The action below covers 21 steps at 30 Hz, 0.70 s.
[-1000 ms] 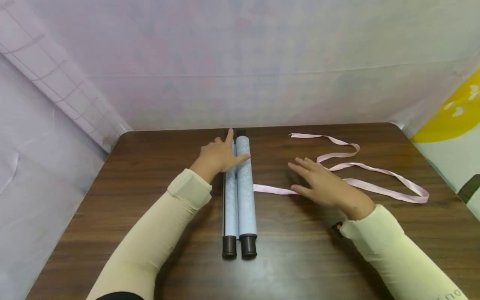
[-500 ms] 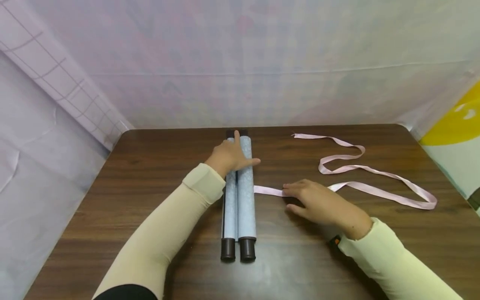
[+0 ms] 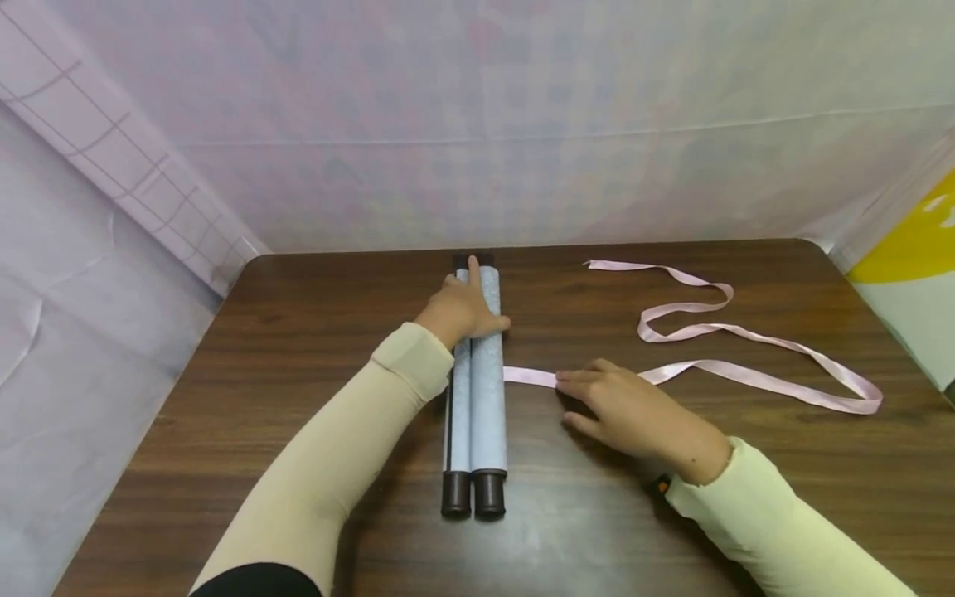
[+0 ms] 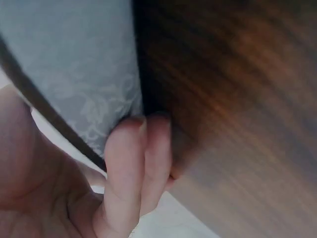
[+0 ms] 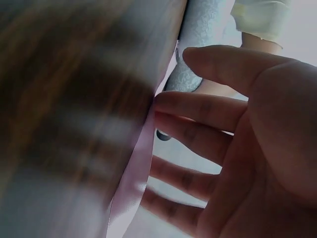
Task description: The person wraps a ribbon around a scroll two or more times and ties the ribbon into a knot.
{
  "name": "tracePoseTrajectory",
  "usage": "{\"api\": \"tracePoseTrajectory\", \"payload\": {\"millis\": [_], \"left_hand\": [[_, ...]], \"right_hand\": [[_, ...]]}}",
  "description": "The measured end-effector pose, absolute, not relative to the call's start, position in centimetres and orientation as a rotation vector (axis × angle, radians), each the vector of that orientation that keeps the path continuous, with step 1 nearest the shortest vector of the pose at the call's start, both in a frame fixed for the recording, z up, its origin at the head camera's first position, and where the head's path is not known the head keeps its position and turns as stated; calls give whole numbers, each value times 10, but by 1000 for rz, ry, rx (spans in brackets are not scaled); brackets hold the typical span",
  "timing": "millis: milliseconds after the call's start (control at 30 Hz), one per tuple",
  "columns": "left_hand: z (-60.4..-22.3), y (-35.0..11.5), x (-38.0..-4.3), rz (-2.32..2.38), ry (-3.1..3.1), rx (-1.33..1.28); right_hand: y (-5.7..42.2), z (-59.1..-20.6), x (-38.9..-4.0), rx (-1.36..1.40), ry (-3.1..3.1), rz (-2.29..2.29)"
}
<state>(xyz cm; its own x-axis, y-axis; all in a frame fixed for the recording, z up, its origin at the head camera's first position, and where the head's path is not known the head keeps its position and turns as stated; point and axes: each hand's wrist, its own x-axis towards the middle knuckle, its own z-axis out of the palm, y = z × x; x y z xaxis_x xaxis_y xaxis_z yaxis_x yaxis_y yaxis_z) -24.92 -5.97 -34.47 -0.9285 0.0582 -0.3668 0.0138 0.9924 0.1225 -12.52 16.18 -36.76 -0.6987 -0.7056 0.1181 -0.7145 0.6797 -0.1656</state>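
A scroll (image 3: pixel 488 398), rolled from both ends into two side-by-side pale blue patterned rolls with dark brown end knobs, lies lengthwise on the table. My left hand (image 3: pixel 457 312) spans its upper part, thumb across the right roll and index finger pointing toward the far end. Curled fingers grip the scroll's edge (image 4: pixel 94 79) in the left wrist view. From the scroll's right side runs a pink ribbon (image 3: pixel 531 376). My right hand (image 3: pixel 630 408) rests on that ribbon with fingers extended; in the right wrist view the fingertips touch the pink band (image 5: pixel 132 191) against the tabletop.
Beyond my right hand the ribbon's long tail (image 3: pixel 791 390) winds in loose curves over the right half of the brown wooden table (image 3: pixel 313 332). A pale patterned cloth wall (image 3: pixel 477 124) stands along the table's far edge.
My right hand has come down and slightly toward me onto the ribbon. My left hand has shifted a little right on the scroll, and its two rolls now lie closer together.
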Motion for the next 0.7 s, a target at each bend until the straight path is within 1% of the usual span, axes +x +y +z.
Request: {"api": "tracePoseTrajectory", "payload": {"millis": [433, 700], "left_hand": [[-346, -73, -253, 366, 2769, 81], [-328, -57, -248, 448, 2773, 146]], "right_hand": [[154, -370, -127, 1219, -2846, 280], [159, -363, -131, 1187, -2864, 330]]}}
